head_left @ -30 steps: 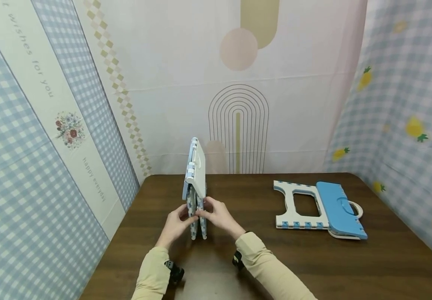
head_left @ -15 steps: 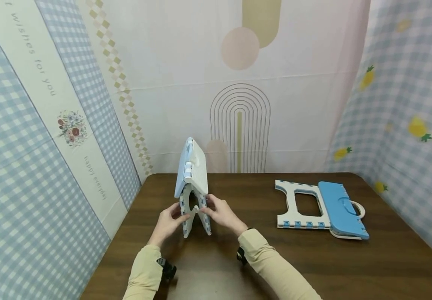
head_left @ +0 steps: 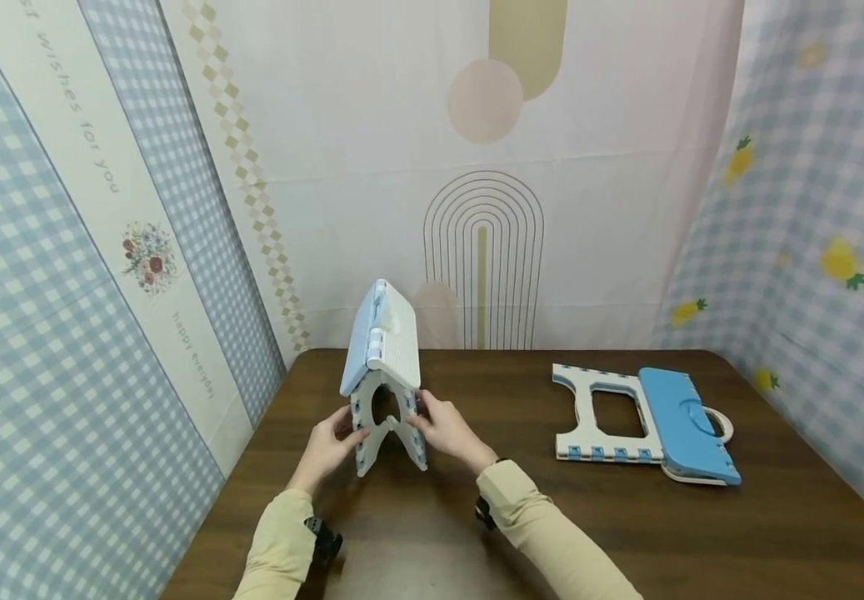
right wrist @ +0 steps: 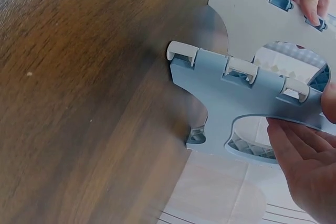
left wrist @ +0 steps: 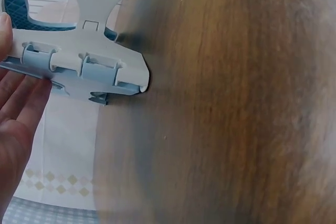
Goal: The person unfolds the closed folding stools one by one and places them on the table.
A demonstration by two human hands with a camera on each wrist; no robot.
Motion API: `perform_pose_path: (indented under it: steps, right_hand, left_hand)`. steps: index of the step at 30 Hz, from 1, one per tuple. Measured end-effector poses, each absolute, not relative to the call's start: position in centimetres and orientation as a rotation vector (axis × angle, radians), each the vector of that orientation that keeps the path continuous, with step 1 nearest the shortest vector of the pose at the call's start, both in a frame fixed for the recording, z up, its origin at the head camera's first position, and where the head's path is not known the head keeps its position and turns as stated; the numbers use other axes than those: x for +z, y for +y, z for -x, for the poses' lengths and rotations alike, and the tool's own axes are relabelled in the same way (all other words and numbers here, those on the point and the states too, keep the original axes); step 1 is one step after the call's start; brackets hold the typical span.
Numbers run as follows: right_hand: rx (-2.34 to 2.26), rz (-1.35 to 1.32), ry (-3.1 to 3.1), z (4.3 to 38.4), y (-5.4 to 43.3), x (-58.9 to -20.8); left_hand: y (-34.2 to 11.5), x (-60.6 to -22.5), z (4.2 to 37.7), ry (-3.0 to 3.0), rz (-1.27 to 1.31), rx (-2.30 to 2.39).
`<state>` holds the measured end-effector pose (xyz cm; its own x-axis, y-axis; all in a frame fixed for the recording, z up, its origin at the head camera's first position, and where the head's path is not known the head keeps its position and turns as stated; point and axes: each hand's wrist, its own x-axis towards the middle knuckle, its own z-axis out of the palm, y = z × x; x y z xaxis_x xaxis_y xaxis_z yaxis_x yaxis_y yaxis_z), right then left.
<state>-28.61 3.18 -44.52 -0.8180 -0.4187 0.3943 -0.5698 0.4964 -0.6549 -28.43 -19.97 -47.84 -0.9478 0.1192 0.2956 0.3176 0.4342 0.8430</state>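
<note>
A blue and white plastic folding stool stands upright on the table, partly unfolded. Its top forms a peaked roof shape, blue on the left slope and white on the right, over spread legs. My left hand grips the hinged edge of the left leg, thumb on the front and fingers behind. On the opposite leg, my right hand holds the hinged edge the same way. The left wrist view shows my left fingers under the leg's hinges. In the right wrist view, my right hand grips the blue-grey leg panel.
A second folding stool, blue and white, lies folded flat on the right of the brown wooden table. Patterned cloth hangs behind the table and along both sides.
The stool's legs and top halves have spread apart from nearly closed. My left hand has moved left with its leg, and my right hand slightly right. The second stool stays in place.
</note>
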Motion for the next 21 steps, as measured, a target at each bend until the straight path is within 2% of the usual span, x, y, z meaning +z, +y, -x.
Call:
perform_pose_path:
  steps: [14, 18, 21]
  right_hand:
    - [1.178, -0.833, -2.639, 29.0, 3.9, -43.4]
    - [1.124, -1.001, -2.747, 29.7, 5.3, -41.8]
    - [0.980, -1.019, -2.848, 30.3, 6.9, -39.5]
  left_hand:
    - [-20.4, -46.8, 28.8, -2.565, 0.450, -1.524]
    - [-21.4, -44.4, 28.6, -2.757, 0.575, -1.394]
    - [-22.4, -41.3, 28.1, -2.869, 0.530, -1.222]
